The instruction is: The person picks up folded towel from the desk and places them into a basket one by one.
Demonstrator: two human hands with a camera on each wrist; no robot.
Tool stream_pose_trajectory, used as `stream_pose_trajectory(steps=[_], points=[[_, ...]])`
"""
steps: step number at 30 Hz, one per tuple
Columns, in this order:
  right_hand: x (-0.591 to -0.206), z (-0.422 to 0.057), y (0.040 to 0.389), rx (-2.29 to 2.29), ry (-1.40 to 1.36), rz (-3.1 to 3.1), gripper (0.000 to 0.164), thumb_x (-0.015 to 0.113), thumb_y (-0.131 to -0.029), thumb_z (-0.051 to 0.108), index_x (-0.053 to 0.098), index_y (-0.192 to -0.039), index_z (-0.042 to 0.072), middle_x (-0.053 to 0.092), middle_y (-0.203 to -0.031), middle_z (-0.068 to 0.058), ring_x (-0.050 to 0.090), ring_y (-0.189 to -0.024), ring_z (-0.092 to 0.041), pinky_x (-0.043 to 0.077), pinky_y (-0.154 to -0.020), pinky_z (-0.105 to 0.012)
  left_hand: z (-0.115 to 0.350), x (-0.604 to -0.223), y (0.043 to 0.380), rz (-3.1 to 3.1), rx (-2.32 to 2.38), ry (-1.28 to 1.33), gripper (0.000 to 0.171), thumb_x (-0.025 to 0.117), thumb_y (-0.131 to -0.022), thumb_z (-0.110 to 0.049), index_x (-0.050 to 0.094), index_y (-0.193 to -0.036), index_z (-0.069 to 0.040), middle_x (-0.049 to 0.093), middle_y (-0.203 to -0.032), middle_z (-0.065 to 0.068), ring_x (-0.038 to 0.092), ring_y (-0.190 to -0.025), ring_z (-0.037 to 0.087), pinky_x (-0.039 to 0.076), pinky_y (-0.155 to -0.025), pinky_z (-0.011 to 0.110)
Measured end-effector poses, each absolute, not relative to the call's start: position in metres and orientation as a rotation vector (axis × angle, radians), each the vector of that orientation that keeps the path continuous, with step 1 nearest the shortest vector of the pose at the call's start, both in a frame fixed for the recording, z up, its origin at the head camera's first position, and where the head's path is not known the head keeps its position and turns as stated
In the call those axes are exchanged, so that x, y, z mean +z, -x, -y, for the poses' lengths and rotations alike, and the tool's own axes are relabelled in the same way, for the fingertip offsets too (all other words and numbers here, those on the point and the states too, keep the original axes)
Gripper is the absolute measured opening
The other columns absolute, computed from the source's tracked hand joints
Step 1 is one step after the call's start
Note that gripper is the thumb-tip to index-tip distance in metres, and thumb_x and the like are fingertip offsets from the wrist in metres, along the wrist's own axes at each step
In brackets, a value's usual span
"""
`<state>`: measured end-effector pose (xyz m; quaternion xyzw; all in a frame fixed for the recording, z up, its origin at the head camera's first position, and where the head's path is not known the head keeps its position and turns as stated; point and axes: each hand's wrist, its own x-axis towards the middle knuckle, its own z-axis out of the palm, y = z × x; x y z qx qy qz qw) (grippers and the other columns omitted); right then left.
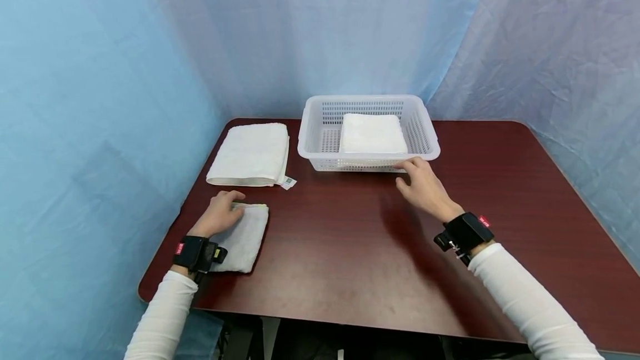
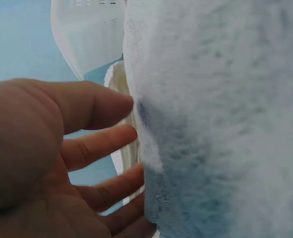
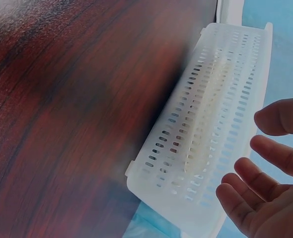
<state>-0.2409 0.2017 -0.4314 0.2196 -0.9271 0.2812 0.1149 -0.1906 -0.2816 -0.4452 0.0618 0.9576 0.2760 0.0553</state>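
My left hand (image 1: 219,216) lies at the upper left part of a small folded white towel (image 1: 249,240). In the left wrist view its thumb and fingers (image 2: 99,146) are spread and loosely bent, with the tips right at the towel's edge. A larger folded white towel (image 1: 250,151), with a label sticking out at its corner, lies just beyond. My right hand (image 1: 424,186) hovers at the front right of a white plastic basket (image 1: 320,154), fingers relaxed and nothing between them. Inside the basket sits another folded white towel (image 1: 374,133).
Everything rests on a dark reddish-brown table (image 1: 340,238) with rounded corners. Light blue curtains (image 1: 325,32) hang close behind it and along both sides. The basket stands near the back edge, to the right of the larger towel.
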Motion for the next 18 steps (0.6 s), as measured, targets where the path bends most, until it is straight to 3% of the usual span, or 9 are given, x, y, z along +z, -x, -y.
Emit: stream_pose_trajectory(steps=[8, 18], points=[[-0.433, -0.2027, 0.2428, 0.82, -0.655, 2.692, 0.032, 0.058, -0.093, 0.003, 0.061, -0.123, -0.006, 0.053, -0.117, -0.025, 0.048, -0.11, -0.039, 0.041, -0.09, -0.053, 0.2843, -0.448, 0.1867, -2.894, 0.753, -0.016, 0.045, 0.055, -0.098, -0.015, 0.049, -0.137, 0.008, 0.034, -0.139, 0.038, 0.032, -0.124, 0.053, 0.03, -0.095, 0.067], [-0.4347, -0.2066, 0.2465, 0.815, -0.659, 2.677, 0.034, 0.058, -0.092, 0.001, 0.06, -0.124, -0.007, 0.052, -0.117, -0.027, 0.047, -0.108, -0.041, 0.04, -0.086, -0.053, 0.2911, -0.4523, 0.1861, -2.824, 0.756, -0.009, 0.051, 0.054, -0.101, -0.021, 0.043, -0.143, 0.006, 0.032, -0.14, 0.038, 0.033, -0.121, 0.052, 0.038, -0.088, 0.064]])
